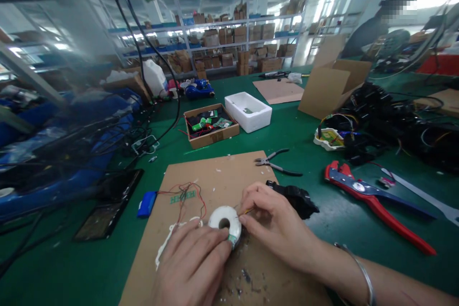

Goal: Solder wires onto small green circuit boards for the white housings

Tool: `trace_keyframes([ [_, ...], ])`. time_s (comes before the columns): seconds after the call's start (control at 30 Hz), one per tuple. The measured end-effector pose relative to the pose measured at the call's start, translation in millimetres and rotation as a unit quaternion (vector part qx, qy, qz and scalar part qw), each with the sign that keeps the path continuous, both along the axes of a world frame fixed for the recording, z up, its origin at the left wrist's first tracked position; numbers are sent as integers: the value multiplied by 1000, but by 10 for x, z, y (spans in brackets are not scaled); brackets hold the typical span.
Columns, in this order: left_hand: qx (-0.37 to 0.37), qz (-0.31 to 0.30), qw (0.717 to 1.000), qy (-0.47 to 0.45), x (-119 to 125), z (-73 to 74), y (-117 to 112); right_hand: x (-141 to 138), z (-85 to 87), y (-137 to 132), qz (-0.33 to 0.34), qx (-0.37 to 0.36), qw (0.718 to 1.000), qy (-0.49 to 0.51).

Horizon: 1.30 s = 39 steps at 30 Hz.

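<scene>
My left hand [191, 260] rests on a brown cardboard sheet [211, 174], fingers closed round a white roll of tape [224, 220]. My right hand [274, 222] pinches a thin yellowish wire end [245, 212] right beside the roll. A small green circuit board [182, 196] with red and black wires lies just left of the roll, joined to a blue battery pack [147, 203]. A white strip [167, 244] trails from the roll along the cardboard.
Small pliers [276, 162] and a black part [297, 198] lie beyond my right hand. A red-handled wire stripper [373, 201] lies to the right. Behind are a cardboard tray of parts [211, 126], a white foam box [248, 111], an open carton [332, 83], black cable bundles [394, 119] and another person [373, 28].
</scene>
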<state>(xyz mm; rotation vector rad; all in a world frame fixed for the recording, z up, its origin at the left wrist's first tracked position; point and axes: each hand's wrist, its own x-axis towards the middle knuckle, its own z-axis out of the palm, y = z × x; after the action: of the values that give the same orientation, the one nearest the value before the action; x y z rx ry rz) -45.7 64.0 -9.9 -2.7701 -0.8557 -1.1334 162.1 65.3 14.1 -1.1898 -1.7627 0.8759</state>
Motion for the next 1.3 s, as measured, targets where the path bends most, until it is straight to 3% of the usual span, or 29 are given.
trace_keyframes([
  [0.1, -22, 33, 999, -26, 45, -58, -25, 2, -16, 0, 5, 2, 1000, 3],
  [0.2, -52, 52, 997, -36, 77, -27, -45, -2, -43, -15, 8, 6, 1000, 4],
  [0.53, -56, 22, 998, -35, 33, -56, -74, -20, -43, -36, 39, 12, 999, -24],
  [0.7, -36, 21, 999, -24, 22, -41, -60, 19, -6, 11, 44, -86, 995, -32],
  [0.9, -49, 22, 998, -23, 37, 17, -69, 180, 84, -6, 8, -158, 985, 72],
  [1.07, -42, 0, 999, -24, 64, 52, -53, 305, 253, 88, -29, -125, 991, 49],
  [1.2, -38, 0, 999, -30, 70, 59, -35, 498, 507, 217, -79, -85, 993, 11],
  [1.3, -31, 2, 999, -23, 70, 43, -41, 751, 702, 156, -119, -79, 990, -21],
])
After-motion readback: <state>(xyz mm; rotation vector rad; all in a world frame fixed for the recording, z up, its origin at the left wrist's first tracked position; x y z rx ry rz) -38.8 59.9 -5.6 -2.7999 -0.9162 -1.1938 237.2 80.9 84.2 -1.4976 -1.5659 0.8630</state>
